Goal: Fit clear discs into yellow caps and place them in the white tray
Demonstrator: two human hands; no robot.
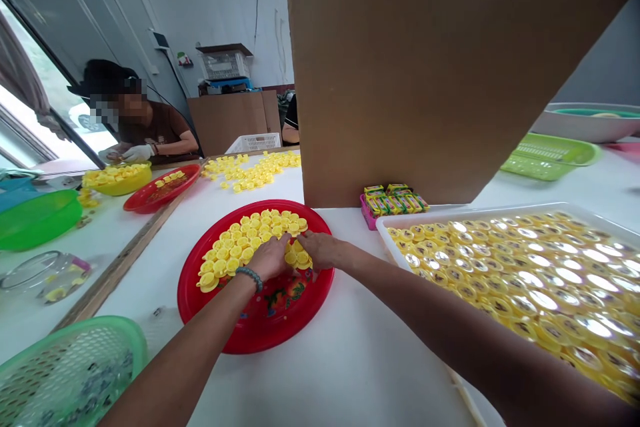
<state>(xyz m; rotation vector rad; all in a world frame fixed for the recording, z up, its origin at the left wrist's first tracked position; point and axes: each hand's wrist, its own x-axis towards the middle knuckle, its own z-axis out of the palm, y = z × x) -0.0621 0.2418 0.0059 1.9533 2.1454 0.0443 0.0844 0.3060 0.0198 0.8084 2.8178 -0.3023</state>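
Observation:
A round red plate [280,333] with a printed picture in its bottom lies on the white table. Small yellow plastic cup-shaped pieces [240,240] sit close together over its far and left part. Both of my hands are over the plate, with a small cluster of the pieces between them. My left hand [271,257], a beaded bracelet at its wrist, has curled fingers close together on the pieces; the fingertips are partly hidden. My right hand [319,249] reaches in from the right, its fingers bent down against the cluster's edge. Whatever either hand grips is too small and covered to make out.
A white tray [390,240] of yellow pieces with shiny round tops is at right. A cardboard sheet [400,80] stands behind a pink basket [369,215] of small yellow packs. Left are green baskets [135,340] and a wooden strip [115,267]; a gloved co-worker [165,127] sits beyond.

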